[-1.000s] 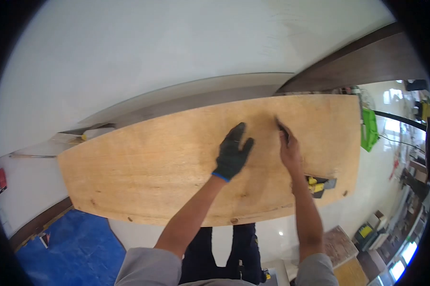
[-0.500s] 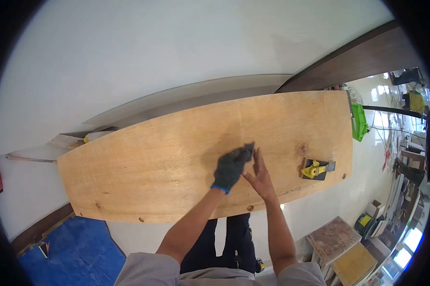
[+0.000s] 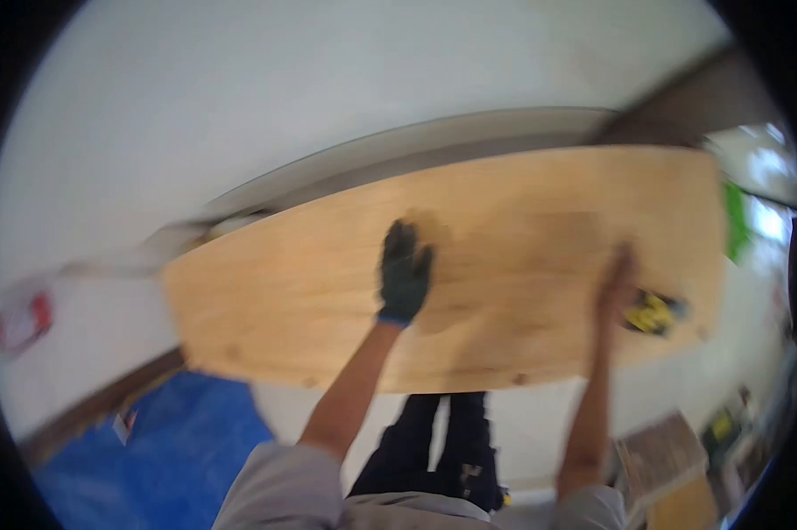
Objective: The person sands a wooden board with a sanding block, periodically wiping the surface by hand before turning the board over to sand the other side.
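Head view, softened by motion blur, looks down on a long pale wooden board point(image 3: 292, 287) that stretches across the middle, with 2 hands above its face. Left hand point(image 3: 404, 274) wears a dark green work glove point(image 3: 405, 287) with a blue cuff point(image 3: 393, 319). It is open: the fingers point away from the body, nearly straight and fairly close together, and the thumb stands apart on the right. Its back faces the camera, so the palm is hidden and I cannot tell whether anything lies beneath it or whether it presses on the wood.

Right hand point(image 3: 617, 281) is bare and badly smeared, well apart from the left and nearer the board's right end. I cannot tell how far its fingers are bent, whether it holds anything, or whether it touches the surface. Just beside it, to the right, a yellow-and-black hand tool point(image 3: 651, 314) rests on the board; its exact type is too blurred to tell. A few dark round spots point(image 3: 520, 379) mark the near edge of the board.

Grey sleeves point(image 3: 279, 486) and dark trousers point(image 3: 451, 433) show at the bottom. A blue sheet point(image 3: 169, 450) covers the floor at lower left. Something bright green point(image 3: 736, 221) stands beyond the board's right end, and a white wall point(image 3: 372, 71) fills the top.
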Demonstrator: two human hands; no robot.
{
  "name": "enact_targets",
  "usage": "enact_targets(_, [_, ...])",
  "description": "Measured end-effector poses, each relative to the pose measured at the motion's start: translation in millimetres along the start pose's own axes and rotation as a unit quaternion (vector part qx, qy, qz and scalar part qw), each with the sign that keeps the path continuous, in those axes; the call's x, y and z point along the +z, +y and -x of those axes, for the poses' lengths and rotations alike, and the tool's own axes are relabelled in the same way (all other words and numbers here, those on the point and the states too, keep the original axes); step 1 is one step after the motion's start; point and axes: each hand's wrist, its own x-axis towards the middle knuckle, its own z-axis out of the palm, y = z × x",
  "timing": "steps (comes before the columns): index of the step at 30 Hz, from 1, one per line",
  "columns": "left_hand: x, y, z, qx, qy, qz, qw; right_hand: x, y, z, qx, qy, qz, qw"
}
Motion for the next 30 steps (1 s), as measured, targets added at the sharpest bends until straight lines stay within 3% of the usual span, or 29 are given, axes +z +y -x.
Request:
enact_targets(1, [6,-39,0,0.002,0.007,-0.118,0.993,19,28,-11,-0.02,-0.029,-0.053,0.998])
enact_targets(2, [3,-72,-5,-0.064,-0.087,-0.175,0.979,44,48,-19,-0.058,-0.06,-0.084,0.993])
enact_targets(3, [5,-88,0,-0.037,0.011,-0.194,0.98,76,73,-22,-0.126,-0.076,-0.087,0.985])
enact_targets(4, [0,-91,2,-0.038,-0.013,-0.194,0.98,109,97,-26,-0.202,-0.063,-0.073,0.975])
enact_targets(5, [-8,-82,2,-0.007,0.011,-0.216,0.976,128,102,-22,-0.15,-0.094,0.012,0.984])
enact_targets(6, [-22,-65,-2,-0.022,0.008,-0.207,0.978,136,109,-29,-0.213,-0.054,0.117,0.969])
enact_targets(8, [-28,-60,-4,-0.026,0.04,-0.194,0.98,136,102,-35,-0.162,-0.057,0.014,0.985])
enact_targets(10, [-41,-58,-4,-0.023,0.051,-0.172,0.984,105,88,-33,-0.048,-0.099,-0.037,0.993])
enact_targets(11, [-28,-55,0,-0.03,0.044,-0.156,0.986,89,87,-40,-0.049,-0.153,0.009,0.987])
enact_targets(14, [-37,-56,-2,-0.034,0.045,-0.143,0.988,134,131,-61,-0.058,-0.206,-0.054,0.975])
enact_targets(15, [-34,-59,-1,-0.035,0.04,-0.142,0.988,135,130,-70,-0.11,-0.188,-0.073,0.973])
enact_targets(19, [-36,-72,5,-0.078,0.028,-0.124,0.989,169,158,-69,-0.097,-0.224,-0.02,0.97])
enact_targets(20, [-20,-76,6,-0.072,0.025,-0.088,0.993,153,138,-59,-0.081,-0.219,-0.042,0.971])
enact_targets(21, [-4,-88,10,-0.042,0.044,-0.142,0.988,137,131,-44,-0.052,-0.214,-0.05,0.974])
enact_targets(23, [-1,-88,8,-0.062,0.013,-0.104,0.993,84,80,-31,0.008,-0.191,-0.044,0.981])
enact_targets(24, [-3,-82,4,-0.039,0.005,-0.195,0.98,62,58,-28,0.037,-0.181,-0.032,0.982])
enact_targets(25, [-7,-79,-1,-0.014,0.026,-0.201,0.979,45,36,-27,0.065,-0.17,-0.026,0.983])
enact_targets(28, [-5,-72,-5,0.01,0.046,-0.248,0.968,38,1,-32,0.132,-0.149,-0.05,0.979])
enact_targets(29, [-9,-66,-6,-0.009,0.027,-0.252,0.967,46,-1,-29,0.119,-0.082,-0.073,0.987])
enact_targets(30, [-10,-65,-5,-0.008,0.02,-0.254,0.967,42,-7,-27,0.125,-0.091,-0.053,0.986])
